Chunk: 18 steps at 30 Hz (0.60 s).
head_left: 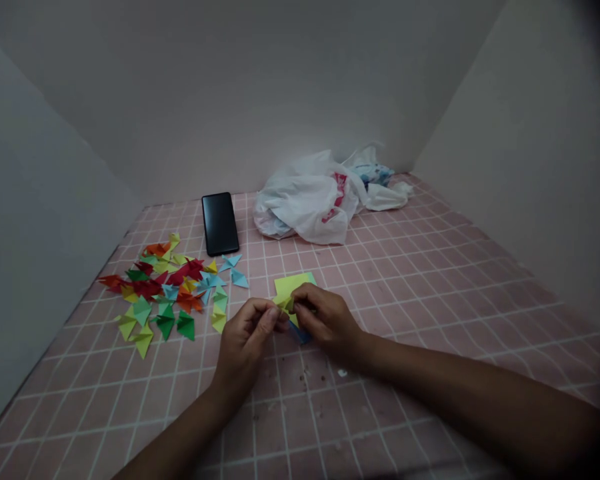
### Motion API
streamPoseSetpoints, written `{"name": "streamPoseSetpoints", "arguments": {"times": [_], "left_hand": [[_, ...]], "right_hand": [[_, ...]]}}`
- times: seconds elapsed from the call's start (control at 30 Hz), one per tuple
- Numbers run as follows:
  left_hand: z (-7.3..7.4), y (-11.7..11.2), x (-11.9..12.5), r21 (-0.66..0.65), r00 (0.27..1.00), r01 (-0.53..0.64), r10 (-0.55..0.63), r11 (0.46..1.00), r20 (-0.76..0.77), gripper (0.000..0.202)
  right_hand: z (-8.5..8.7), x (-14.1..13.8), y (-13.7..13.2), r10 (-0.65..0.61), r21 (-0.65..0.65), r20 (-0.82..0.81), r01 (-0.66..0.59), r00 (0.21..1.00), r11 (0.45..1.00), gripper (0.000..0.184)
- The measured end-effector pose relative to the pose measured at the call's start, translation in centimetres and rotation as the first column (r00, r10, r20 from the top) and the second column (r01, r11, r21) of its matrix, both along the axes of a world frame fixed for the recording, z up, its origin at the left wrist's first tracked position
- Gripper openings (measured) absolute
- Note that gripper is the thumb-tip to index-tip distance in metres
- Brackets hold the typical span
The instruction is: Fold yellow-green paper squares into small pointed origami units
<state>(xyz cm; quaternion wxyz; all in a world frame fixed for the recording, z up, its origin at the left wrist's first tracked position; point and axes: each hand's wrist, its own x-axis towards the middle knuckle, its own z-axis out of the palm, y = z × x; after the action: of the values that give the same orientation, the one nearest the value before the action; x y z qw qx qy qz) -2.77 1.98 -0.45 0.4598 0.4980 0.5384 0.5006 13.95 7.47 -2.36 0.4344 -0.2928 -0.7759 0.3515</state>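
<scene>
My left hand (247, 337) and my right hand (325, 319) meet over the pink tiled surface (430, 287). Both pinch a small folded yellow paper piece (285, 303) between thumb and fingers. Just behind the hands lies a small stack of flat paper sheets (289, 284), yellow on top with a green edge showing. A bit of blue paper (300, 333) shows under my right hand. To the left lies a pile of several folded paper triangles (170, 287) in red, green, yellow, orange and blue.
A black phone (220, 223) lies face up behind the pile. A crumpled white plastic bag (320, 197) with red print sits at the back. Grey walls close in the left, back and right sides.
</scene>
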Motion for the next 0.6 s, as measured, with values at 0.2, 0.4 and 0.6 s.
{"name": "streamPoseSetpoints", "arguments": {"times": [0.2,0.4,0.6], "left_hand": [[0.21,0.30,0.17,-0.082,0.993,-0.031,0.040,0.996,0.111,0.019],[0.15,0.04,0.52,-0.147,0.968,-0.019,0.055,0.989,0.247,0.020],[0.27,-0.41,0.80,-0.171,0.933,-0.009,0.070,0.985,0.353,0.019]], "right_hand": [[-0.24,0.16,0.10,0.021,0.256,0.100,-0.046,0.995,0.966,0.014],[0.03,0.19,-0.17,-0.047,0.448,0.197,-0.047,0.979,0.893,0.017],[0.26,0.23,-0.37,-0.110,0.562,0.187,-0.015,0.976,0.827,0.017]]}}
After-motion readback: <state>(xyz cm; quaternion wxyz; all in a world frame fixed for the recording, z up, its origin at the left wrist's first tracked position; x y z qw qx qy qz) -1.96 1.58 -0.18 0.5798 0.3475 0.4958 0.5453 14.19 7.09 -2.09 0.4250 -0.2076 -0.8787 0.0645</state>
